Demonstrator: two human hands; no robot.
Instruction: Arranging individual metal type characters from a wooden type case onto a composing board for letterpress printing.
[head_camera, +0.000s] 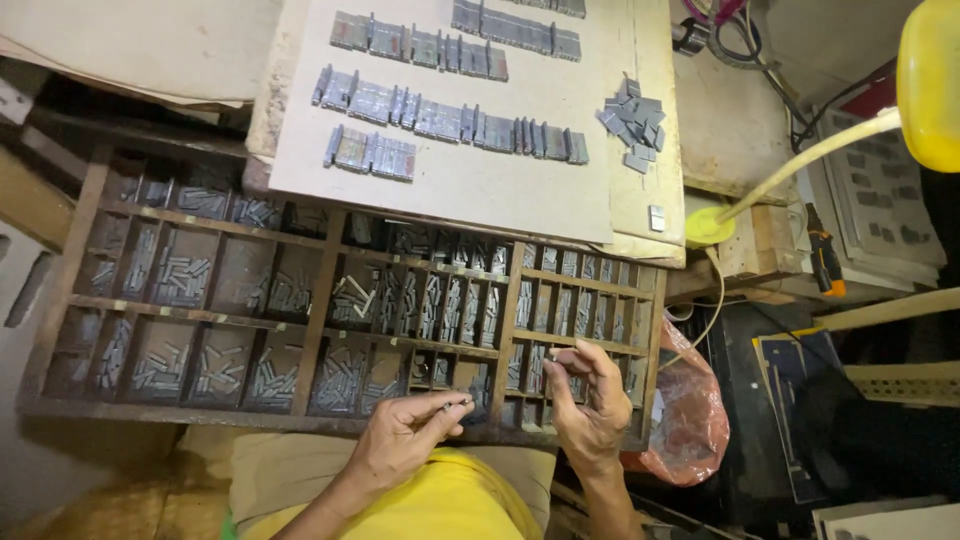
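Two hands work at the near edge of a wooden type case (320, 330): the left hand (400, 445) pinches a small metal type piece (455, 405), and the right hand (585, 405) curls half-open over the compartments beside it.

Both bare forearms reach forward from the lower edge of the head view. The left hand (400, 440) is turned palm inward, its thumb and forefinger pinched together at the tips, the other fingers loosely curled. The right hand (585, 405) stands just beside it, palm facing left, fingers bent and slightly spread
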